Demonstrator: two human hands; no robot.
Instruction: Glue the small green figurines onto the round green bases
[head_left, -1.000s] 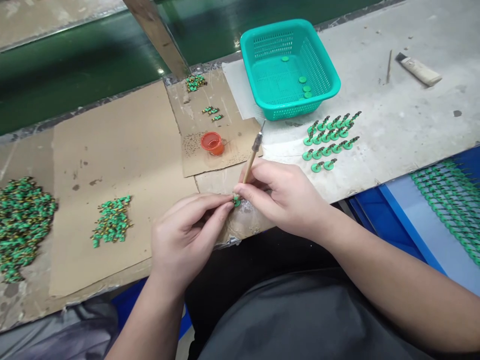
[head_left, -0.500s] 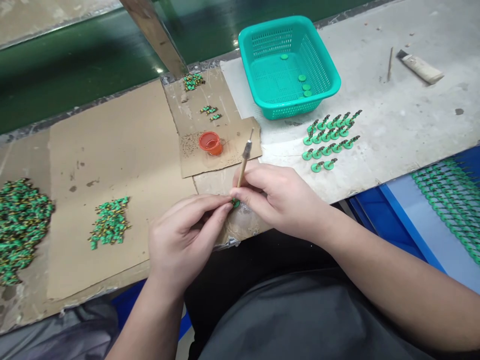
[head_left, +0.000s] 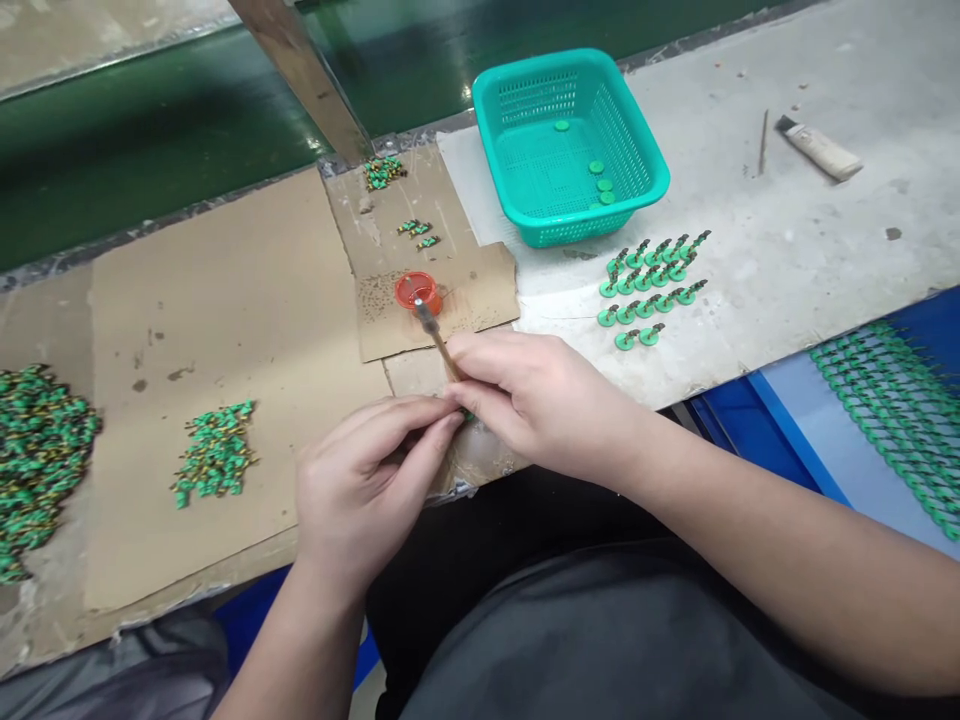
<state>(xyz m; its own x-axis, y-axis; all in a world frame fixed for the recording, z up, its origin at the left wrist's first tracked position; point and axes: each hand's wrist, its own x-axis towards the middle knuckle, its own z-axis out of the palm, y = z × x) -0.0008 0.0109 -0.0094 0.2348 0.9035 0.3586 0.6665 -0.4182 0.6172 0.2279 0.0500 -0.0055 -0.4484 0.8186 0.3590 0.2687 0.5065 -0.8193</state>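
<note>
Head view. Left hand [head_left: 367, 490]: fingers closed, pinching a small green part [head_left: 468, 415], mostly hidden, at the fingertips, right beside the right hand. Right hand [head_left: 540, 400]: grasping a wooden-handled brush [head_left: 441, 340], its tip at the rim of an orange cup [head_left: 417, 290] on a cardboard sheet [head_left: 480, 290].

Also present: rows of green parts [head_left: 645, 290] on the bench [head_left: 787, 250]; teal plastic basket [head_left: 626, 130] holding green discs [head_left: 601, 185]; two piles of green parts [head_left: 216, 450] on cardboard, left; tube [head_left: 819, 150].
</note>
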